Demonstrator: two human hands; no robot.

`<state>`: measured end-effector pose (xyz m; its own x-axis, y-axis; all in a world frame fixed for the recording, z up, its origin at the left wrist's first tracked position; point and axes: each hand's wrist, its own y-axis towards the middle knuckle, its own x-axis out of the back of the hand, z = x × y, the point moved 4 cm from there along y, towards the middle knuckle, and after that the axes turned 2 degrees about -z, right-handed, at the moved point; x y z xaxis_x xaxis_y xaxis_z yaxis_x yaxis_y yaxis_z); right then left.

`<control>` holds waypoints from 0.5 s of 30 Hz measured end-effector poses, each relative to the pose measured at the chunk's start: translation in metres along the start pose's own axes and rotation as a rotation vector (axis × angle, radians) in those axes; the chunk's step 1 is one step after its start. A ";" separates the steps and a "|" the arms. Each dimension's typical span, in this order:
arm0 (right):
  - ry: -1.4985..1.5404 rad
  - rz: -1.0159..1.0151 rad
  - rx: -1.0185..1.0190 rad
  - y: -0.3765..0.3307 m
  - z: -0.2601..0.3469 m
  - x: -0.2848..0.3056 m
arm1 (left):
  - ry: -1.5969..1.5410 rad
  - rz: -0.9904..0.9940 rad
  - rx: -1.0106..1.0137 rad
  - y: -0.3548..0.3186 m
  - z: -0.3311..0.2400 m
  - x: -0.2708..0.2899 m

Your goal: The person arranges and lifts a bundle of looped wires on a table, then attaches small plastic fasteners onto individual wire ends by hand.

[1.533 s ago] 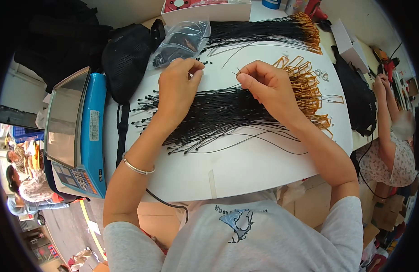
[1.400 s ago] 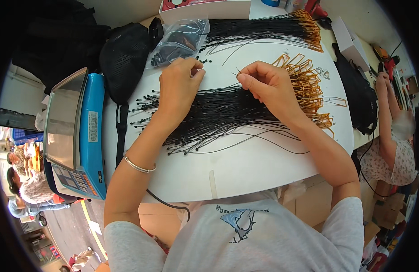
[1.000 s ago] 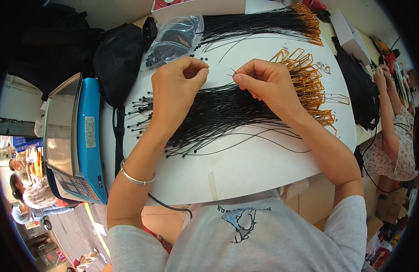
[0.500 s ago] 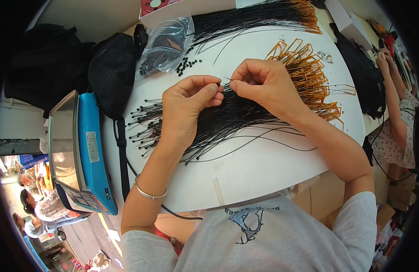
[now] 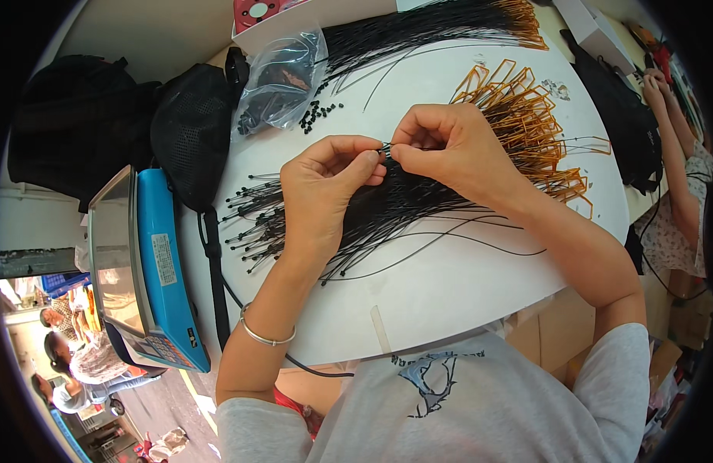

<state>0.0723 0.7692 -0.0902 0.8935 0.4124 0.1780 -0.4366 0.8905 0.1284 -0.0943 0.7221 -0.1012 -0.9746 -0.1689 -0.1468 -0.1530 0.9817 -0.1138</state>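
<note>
Over the white table (image 5: 326,324), both my hands meet fingertip to fingertip. My left hand (image 5: 314,189) is closed in a pinch on a small black bead, mostly covered by thumb and forefinger. My right hand (image 5: 457,154) pinches the end of a thin black cord right beside it. Whether the cord's tip is inside the bead cannot be seen. Beneath the hands lies a bundle of black cords (image 5: 387,204). Small black beads (image 5: 256,207) sit on their left ends, and orange-brown bent loops (image 5: 518,108) fan out at the right.
Loose black beads (image 5: 314,117) lie by a see-through plastic bag (image 5: 283,81). Another cord bundle (image 5: 426,35) stretches along the back. A blue scale (image 5: 167,270) and black mesh bag (image 5: 194,131) stand left. At the right are a black bag (image 5: 623,131) and another person's arm (image 5: 673,131).
My fingertips have come closer together, bringing the cord end up to the bead. Both pinches stay closed. The whole view has shifted slightly.
</note>
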 end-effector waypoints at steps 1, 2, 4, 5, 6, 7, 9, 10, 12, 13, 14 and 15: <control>-0.004 0.003 0.000 0.000 0.000 0.000 | 0.017 -0.003 -0.012 0.000 0.000 -0.001; -0.002 0.003 0.001 0.000 0.000 0.000 | 0.019 -0.003 -0.012 -0.001 0.000 -0.001; 0.002 0.007 -0.006 0.000 0.000 0.000 | 0.026 -0.017 -0.021 -0.001 -0.001 -0.001; 0.004 0.008 -0.009 0.000 0.001 0.000 | 0.029 -0.025 -0.026 -0.001 -0.001 -0.001; 0.007 0.010 -0.012 0.000 0.001 0.000 | 0.032 -0.032 -0.031 -0.002 -0.002 0.000; 0.008 0.009 -0.012 0.000 0.001 0.000 | 0.034 -0.031 -0.031 -0.002 -0.002 -0.001; -0.003 0.013 -0.024 -0.001 0.001 0.001 | 0.072 -0.036 -0.064 -0.003 -0.003 -0.003; -0.008 0.015 -0.030 -0.001 0.001 0.001 | 0.091 -0.039 -0.081 -0.004 -0.004 -0.003; -0.012 0.016 -0.035 -0.002 0.001 0.002 | 0.111 -0.041 -0.098 -0.005 -0.004 -0.004; -0.014 0.014 -0.030 -0.002 0.001 0.002 | 0.191 -0.050 -0.143 -0.007 -0.006 -0.004; -0.016 0.012 -0.024 -0.002 0.001 0.002 | 0.271 -0.059 -0.188 -0.008 -0.007 -0.004; -0.018 0.009 -0.019 -0.002 0.001 0.002 | 0.351 -0.067 -0.234 -0.009 -0.008 -0.005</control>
<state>0.0746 0.7681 -0.0889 0.8874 0.4169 0.1969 -0.4423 0.8903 0.1082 -0.0896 0.7145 -0.0915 -0.9516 -0.2326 0.2009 -0.2117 0.9699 0.1201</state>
